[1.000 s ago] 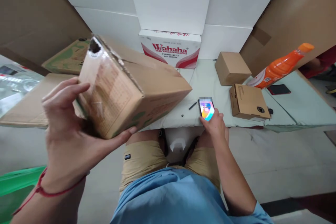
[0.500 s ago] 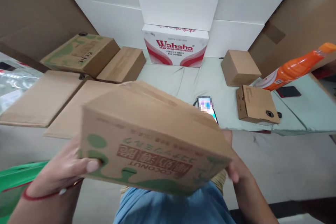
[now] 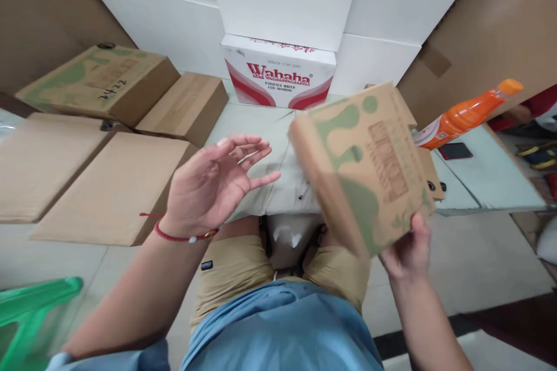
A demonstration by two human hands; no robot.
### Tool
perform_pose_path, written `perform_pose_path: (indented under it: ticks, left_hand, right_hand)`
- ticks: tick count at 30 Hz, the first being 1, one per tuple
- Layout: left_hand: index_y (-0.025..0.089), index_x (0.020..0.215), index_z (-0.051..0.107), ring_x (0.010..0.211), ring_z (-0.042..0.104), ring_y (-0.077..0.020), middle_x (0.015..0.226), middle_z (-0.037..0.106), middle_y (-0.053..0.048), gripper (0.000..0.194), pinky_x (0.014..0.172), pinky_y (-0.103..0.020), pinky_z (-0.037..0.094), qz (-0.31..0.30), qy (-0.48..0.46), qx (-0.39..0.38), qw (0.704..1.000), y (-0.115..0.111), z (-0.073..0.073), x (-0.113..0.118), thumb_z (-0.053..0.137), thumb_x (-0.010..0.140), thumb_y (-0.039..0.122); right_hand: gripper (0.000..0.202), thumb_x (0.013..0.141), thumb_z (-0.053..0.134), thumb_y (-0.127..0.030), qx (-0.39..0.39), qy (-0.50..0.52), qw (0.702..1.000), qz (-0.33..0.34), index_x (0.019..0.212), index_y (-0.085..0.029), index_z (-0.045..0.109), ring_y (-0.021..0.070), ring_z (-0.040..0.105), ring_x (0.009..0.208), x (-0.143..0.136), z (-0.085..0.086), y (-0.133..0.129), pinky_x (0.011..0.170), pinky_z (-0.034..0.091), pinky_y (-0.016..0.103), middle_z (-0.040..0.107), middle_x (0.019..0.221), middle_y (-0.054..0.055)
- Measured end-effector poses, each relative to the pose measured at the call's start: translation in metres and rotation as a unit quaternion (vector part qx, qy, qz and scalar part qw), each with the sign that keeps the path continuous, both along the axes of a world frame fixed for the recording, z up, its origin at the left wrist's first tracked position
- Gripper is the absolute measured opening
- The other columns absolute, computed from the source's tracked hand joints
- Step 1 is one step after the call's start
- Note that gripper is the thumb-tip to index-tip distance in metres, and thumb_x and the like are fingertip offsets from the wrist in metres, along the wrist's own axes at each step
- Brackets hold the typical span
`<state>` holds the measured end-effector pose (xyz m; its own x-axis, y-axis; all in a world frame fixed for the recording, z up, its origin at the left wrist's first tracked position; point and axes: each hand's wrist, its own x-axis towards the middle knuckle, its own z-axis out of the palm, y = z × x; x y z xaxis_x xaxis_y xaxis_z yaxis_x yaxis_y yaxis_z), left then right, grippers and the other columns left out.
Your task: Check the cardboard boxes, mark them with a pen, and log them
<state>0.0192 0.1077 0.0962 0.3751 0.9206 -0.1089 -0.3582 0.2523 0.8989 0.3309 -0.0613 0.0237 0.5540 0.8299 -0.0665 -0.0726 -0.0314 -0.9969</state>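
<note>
A brown cardboard box (image 3: 365,168) with green splash print and a coconut-milk label is held up, tilted, over the front edge of the table. My right hand (image 3: 409,246) grips its lower right corner, thumb on the printed face and the other fingers partly hidden behind. To the left of the box, my left hand (image 3: 221,182) is in the air, palm turned inward and fingers spread, touching nothing. The box hides part of a smaller brown box (image 3: 430,171) on the table.
A white and red Wahaha carton (image 3: 281,75) stands at the back. Several brown boxes, including a green-printed box (image 3: 96,78), lie at left. An orange bottle (image 3: 470,113) and dark phone (image 3: 455,151) are at right. A green plastic stool (image 3: 39,301) stands lower left.
My left hand has let go of the coconut-milk box and risen toward the middle. The box has swung up and right in my right hand, turning its printed face upward.
</note>
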Motion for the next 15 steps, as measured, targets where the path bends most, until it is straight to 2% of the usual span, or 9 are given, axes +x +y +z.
perform_pose_path:
  ticks: [2,5,7,9,12,15]
  left_hand:
    - [0.023,0.099,0.076,0.155,0.051,-0.0397,0.138,0.074,-0.011,0.025,0.105,-0.059,0.067,0.024,0.000,-0.030,0.999,-0.004,-0.008,0.000,0.082,0.090,0.046]
    - [0.022,0.095,0.077,0.143,0.061,-0.0369,0.122,0.077,-0.010,0.028,0.105,-0.056,0.067,0.013,0.036,-0.089,0.995,-0.018,-0.026,-0.010,0.091,0.083,0.043]
    - [0.021,0.093,0.079,0.131,0.067,-0.0342,0.114,0.078,-0.009,0.032,0.104,-0.054,0.067,0.020,0.050,-0.125,0.991,-0.030,-0.039,-0.023,0.096,0.078,0.045]
    - [0.021,0.090,0.079,0.122,0.071,-0.0313,0.109,0.079,-0.009,0.034,0.102,-0.051,0.068,0.043,0.062,-0.147,0.986,-0.041,-0.051,-0.036,0.098,0.075,0.045]
    - [0.020,0.087,0.080,0.112,0.073,-0.0282,0.104,0.079,-0.008,0.036,0.099,-0.046,0.069,0.075,0.075,-0.164,0.981,-0.054,-0.063,-0.055,0.100,0.073,0.047]
    - [0.020,0.084,0.080,0.105,0.074,-0.0253,0.100,0.078,-0.007,0.040,0.094,-0.040,0.069,0.093,0.087,-0.181,0.975,-0.063,-0.071,-0.067,0.103,0.069,0.049]
  right_hand:
    - [0.077,0.094,0.057,-0.076,0.009,0.117,0.993,-0.020,0.156,-0.030,0.058,0.0390,0.067,0.137,0.013,0.016,0.036,0.110,0.056,0.070,0.072,0.141,0.015]
    - [0.089,0.089,0.057,-0.083,-0.029,0.215,0.976,-0.018,0.157,-0.026,0.051,0.0413,0.069,0.132,0.028,0.022,0.092,0.101,0.060,0.073,0.068,0.142,0.019]
    - [0.090,0.089,0.055,-0.085,-0.049,0.222,0.973,-0.046,0.157,-0.026,0.048,0.0392,0.070,0.129,0.032,0.017,0.123,0.096,0.064,0.069,0.066,0.143,0.020]
    - [0.083,0.094,0.055,-0.081,-0.052,0.219,0.970,-0.088,0.158,-0.028,0.046,0.0358,0.070,0.129,0.030,0.010,0.149,0.094,0.066,0.065,0.065,0.146,0.018]
    - [0.074,0.097,0.058,-0.071,-0.043,0.227,0.963,-0.138,0.157,-0.030,0.048,0.0331,0.070,0.130,0.021,0.001,0.177,0.092,0.067,0.063,0.064,0.150,0.015]
    - [0.069,0.098,0.059,-0.067,-0.038,0.228,0.962,-0.145,0.155,-0.029,0.052,0.0329,0.070,0.128,0.015,-0.003,0.200,0.091,0.067,0.065,0.065,0.150,0.015]
